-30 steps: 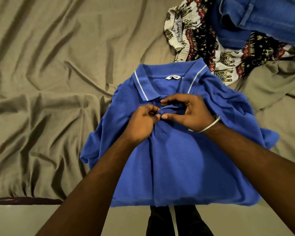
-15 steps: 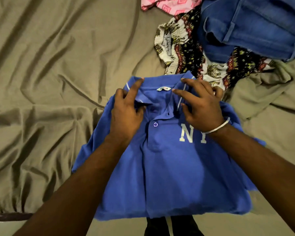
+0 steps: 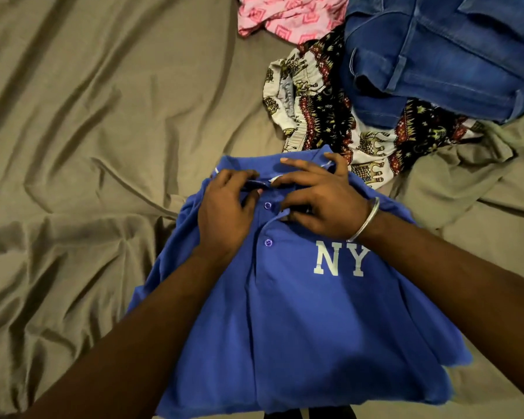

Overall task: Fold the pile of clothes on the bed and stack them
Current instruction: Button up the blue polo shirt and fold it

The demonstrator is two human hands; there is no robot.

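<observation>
I am pinching the collar of the blue polo shirt (image 3: 300, 322) with my left hand (image 3: 227, 213) and right hand (image 3: 318, 201). The shirt is lying front-up on the bed (image 3: 88, 131), near the jeans (image 3: 436, 55) and patterned garment (image 3: 330, 116).

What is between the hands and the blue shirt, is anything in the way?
Nothing visible is. The left hand and right hand already lie right on the blue shirt, fingers at its collar. The unfolded pile lies behind it, not between.
</observation>
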